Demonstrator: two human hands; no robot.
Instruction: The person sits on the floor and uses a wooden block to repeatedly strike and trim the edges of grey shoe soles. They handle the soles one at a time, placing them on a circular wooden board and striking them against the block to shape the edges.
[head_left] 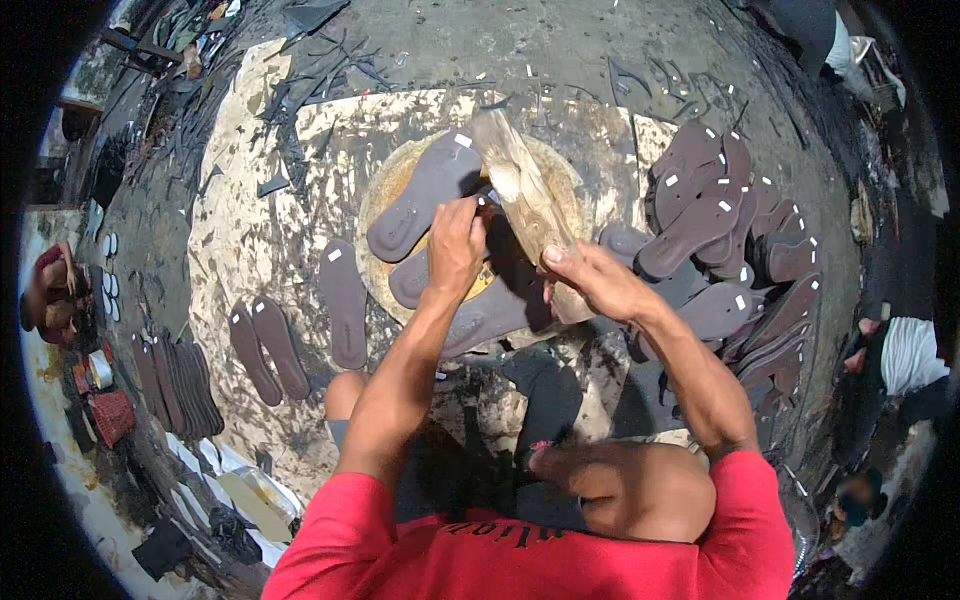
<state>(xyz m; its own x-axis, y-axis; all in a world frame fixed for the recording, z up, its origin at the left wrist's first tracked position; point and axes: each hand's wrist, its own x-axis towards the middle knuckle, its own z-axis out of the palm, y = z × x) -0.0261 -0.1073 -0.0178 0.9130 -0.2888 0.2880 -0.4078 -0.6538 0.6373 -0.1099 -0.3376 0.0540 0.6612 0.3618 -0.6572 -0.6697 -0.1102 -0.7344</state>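
My right hand (pixel 600 280) is closed around the lower end of a long, worn wooden club (pixel 515 180), which slants up and away to the left. My left hand (pixel 457 245) is closed, its fingertips pinching something small and dark beside the club that I cannot make out. Below both hands is a round, yellowish work block (pixel 375 215). Brown shoe soles lie across it: one sole (pixel 418 200) at the far left with a white sticker, another sole (pixel 408 280) partly under my left hand, and a third sole (pixel 490 318) nearer me. Shadow darkens the area between my hands.
A large heap of brown soles (pixel 700 220) lies to the right. On the left are a single sole (pixel 345 305), a pair of soles (pixel 268 348) and a leaning row (pixel 180 385). Dark scraps (pixel 340 65) litter the far floor. Another person (pixel 55 290) is at far left.
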